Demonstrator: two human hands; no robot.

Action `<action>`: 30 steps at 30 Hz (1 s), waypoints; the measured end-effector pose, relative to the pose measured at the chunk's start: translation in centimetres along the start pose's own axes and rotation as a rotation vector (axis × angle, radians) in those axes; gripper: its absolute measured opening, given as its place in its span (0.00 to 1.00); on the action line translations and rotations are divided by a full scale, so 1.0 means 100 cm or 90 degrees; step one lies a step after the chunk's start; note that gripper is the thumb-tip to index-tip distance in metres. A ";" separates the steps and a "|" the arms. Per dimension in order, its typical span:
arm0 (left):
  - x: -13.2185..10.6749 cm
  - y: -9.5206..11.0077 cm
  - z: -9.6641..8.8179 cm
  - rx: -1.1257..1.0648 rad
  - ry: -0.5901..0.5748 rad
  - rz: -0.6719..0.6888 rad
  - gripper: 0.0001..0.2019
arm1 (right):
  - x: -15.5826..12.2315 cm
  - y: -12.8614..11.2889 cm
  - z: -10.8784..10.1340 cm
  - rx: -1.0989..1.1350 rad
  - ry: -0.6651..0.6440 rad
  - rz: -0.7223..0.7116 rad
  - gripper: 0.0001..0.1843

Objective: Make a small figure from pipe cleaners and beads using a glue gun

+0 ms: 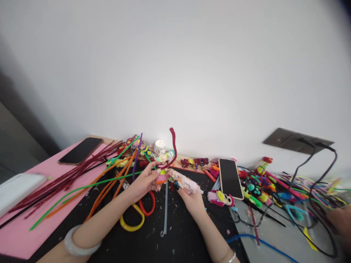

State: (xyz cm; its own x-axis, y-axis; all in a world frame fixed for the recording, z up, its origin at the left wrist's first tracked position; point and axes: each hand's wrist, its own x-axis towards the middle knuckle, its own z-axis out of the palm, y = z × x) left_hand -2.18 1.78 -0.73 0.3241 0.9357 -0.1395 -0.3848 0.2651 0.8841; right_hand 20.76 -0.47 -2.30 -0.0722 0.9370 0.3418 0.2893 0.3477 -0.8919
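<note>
While our left hand (146, 183) pinches 1 colorful craft (161, 176), likely for steadiness, our right hand (193, 200) grips 1 pale tool (188, 183).

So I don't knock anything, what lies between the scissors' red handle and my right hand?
In the head view, mainly a grey strip with a hooked end, on the black surface.

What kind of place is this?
Probably a craft-making spot: there are fuzzy stems, scissors and little colourful figures on the table.
</note>
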 end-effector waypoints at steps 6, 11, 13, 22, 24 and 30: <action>-0.001 0.002 0.002 0.011 0.022 0.010 0.33 | 0.001 0.000 -0.001 -0.001 0.007 -0.001 0.03; -0.001 0.004 0.004 0.017 0.029 0.018 0.34 | 0.000 -0.001 -0.001 -0.031 0.010 -0.005 0.02; -0.001 0.004 0.005 0.020 0.030 0.017 0.35 | 0.000 -0.001 -0.001 -0.037 0.010 -0.001 0.02; -0.002 0.006 0.005 0.022 0.026 0.020 0.36 | -0.001 0.001 0.001 -0.034 0.012 0.010 0.05; -0.002 0.006 0.005 0.020 0.024 0.022 0.36 | -0.001 0.000 0.001 -0.035 0.009 0.014 0.06; -0.002 0.008 0.005 0.003 0.027 0.015 0.36 | 0.000 0.000 0.000 -0.023 0.010 0.012 0.03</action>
State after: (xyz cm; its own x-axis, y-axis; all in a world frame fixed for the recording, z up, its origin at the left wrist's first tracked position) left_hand -2.08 1.67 0.21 0.2775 0.9509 -0.1368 -0.3886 0.2413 0.8892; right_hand 20.75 -0.50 -2.35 -0.0511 0.9426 0.3300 0.3250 0.3282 -0.8870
